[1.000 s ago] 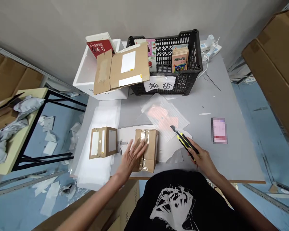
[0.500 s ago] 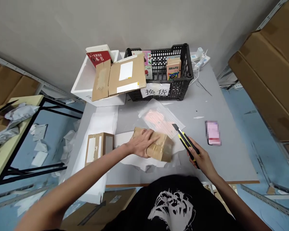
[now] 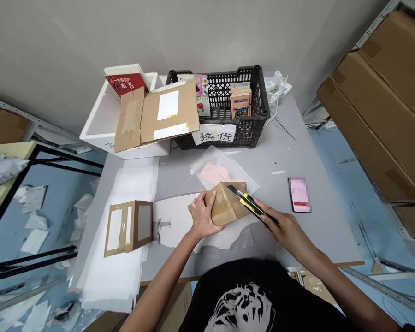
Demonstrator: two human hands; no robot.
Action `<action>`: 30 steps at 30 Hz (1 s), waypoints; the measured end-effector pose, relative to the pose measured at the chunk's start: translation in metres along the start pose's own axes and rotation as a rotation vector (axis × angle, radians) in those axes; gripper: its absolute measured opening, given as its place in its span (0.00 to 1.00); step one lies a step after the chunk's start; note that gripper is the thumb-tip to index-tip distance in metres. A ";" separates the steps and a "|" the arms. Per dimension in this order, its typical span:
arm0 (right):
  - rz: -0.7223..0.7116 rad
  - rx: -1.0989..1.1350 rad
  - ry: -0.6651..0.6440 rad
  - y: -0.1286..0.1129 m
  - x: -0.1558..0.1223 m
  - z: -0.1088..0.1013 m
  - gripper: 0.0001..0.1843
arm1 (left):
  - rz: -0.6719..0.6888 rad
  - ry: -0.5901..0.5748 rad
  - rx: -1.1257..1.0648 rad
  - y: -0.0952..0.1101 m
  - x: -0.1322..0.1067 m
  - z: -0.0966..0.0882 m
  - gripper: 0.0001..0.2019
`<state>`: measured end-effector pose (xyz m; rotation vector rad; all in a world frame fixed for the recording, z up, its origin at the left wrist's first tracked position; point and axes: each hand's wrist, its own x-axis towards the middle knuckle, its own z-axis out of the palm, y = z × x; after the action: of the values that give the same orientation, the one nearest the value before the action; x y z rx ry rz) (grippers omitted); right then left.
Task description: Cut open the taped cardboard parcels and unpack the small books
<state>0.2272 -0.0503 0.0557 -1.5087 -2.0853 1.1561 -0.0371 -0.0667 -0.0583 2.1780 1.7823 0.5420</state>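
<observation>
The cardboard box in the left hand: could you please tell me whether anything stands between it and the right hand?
Only the box cutter held in the right hand; its tip overlaps the cardboard box in view, contact unclear. Nothing else visible stands between them.

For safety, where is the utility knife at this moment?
In the head view, right of centre, the utility knife is in the right hand, its blade over the cardboard box the left hand holds.

A plain grey wall [image 3: 207,37] backs the grey table [image 3: 323,221], with blue floor [image 3: 346,184] showing on both sides.
</observation>
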 end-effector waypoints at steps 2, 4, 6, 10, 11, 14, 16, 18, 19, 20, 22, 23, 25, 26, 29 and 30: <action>-0.018 -0.004 -0.020 0.001 0.000 0.001 0.23 | 0.012 0.018 -0.004 0.000 -0.001 0.001 0.58; -0.040 -0.012 -0.025 0.002 -0.001 0.001 0.24 | 0.019 0.019 -0.001 -0.001 -0.001 0.001 0.58; -0.056 -0.022 -0.032 0.003 -0.002 0.002 0.24 | 0.015 0.014 0.003 -0.002 -0.002 0.001 0.58; -0.093 -0.015 -0.068 0.005 -0.007 0.002 0.24 | 0.028 0.024 -0.002 -0.003 -0.004 0.002 0.57; -0.106 -0.011 -0.078 0.005 -0.008 0.002 0.24 | 0.033 0.027 -0.002 -0.003 -0.005 0.002 0.56; -0.112 -0.021 -0.095 0.006 -0.015 0.002 0.25 | 0.025 0.012 0.003 -0.002 -0.007 0.003 0.55; -0.080 -0.045 -0.097 0.005 -0.020 0.002 0.26 | 0.009 -0.007 0.008 0.000 -0.008 0.004 0.55; -0.046 -0.068 -0.093 0.005 -0.025 0.001 0.26 | -0.002 -0.017 0.008 0.001 -0.008 0.005 0.55; -0.036 -0.074 -0.093 0.004 -0.027 0.001 0.26 | -0.008 -0.022 0.008 0.002 -0.008 0.005 0.55; -0.028 -0.076 -0.094 0.004 -0.029 0.000 0.25 | -0.013 -0.026 0.008 0.003 -0.008 0.006 0.55; -0.012 -0.069 -0.099 0.003 -0.033 0.000 0.25 | -0.014 -0.028 0.008 0.004 -0.008 0.006 0.55; -0.005 -0.061 -0.100 0.002 -0.035 -0.001 0.25 | -0.005 -0.023 0.007 0.005 -0.008 0.006 0.55; 0.007 -0.041 -0.104 0.003 -0.038 0.000 0.25 | 0.022 -0.002 0.003 0.006 -0.008 0.005 0.54; 0.013 -0.034 -0.108 0.003 -0.039 0.000 0.25 | 0.031 0.006 0.002 0.006 -0.008 0.005 0.54; 0.029 -0.011 -0.118 0.005 -0.044 0.003 0.25 | 0.035 -0.002 0.006 0.008 -0.007 0.004 0.55; 0.036 -0.002 -0.116 0.006 -0.046 0.004 0.25 | 0.034 -0.013 0.007 0.008 -0.007 0.004 0.55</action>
<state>0.2463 -0.0925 0.0579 -1.5189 -2.1422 1.2838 -0.0296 -0.0753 -0.0589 2.2154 1.7457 0.5294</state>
